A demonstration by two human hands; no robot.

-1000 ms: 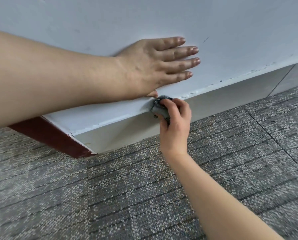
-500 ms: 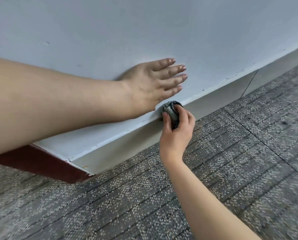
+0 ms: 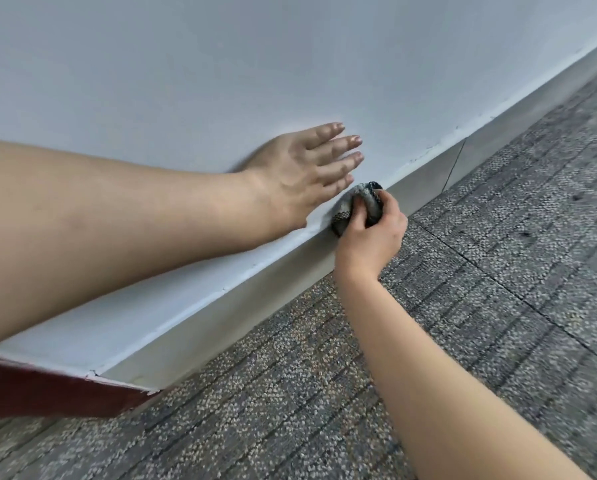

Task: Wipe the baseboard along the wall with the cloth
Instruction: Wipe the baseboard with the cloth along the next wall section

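A pale grey baseboard (image 3: 241, 299) runs along the foot of the white wall (image 3: 255, 71), rising from lower left to upper right. My right hand (image 3: 369, 237) grips a bunched grey and black cloth (image 3: 366, 202) and presses it against the baseboard's top edge. Flat on the wall just above and left of the cloth lies my left hand (image 3: 304, 171), palm down, fingers spread and holding nothing. Part of the cloth is hidden under my right fingers.
Grey speckled carpet tiles (image 3: 480, 306) cover the floor in front of the baseboard. A dark red-brown panel (image 3: 47, 393) meets the baseboard's left end at the lower left. A vertical seam (image 3: 454, 168) splits the baseboard to the right of the cloth.
My right hand and the cloth have slid right along the baseboard's top edge. The left hand has shifted right on the wall with them, and the view has followed.
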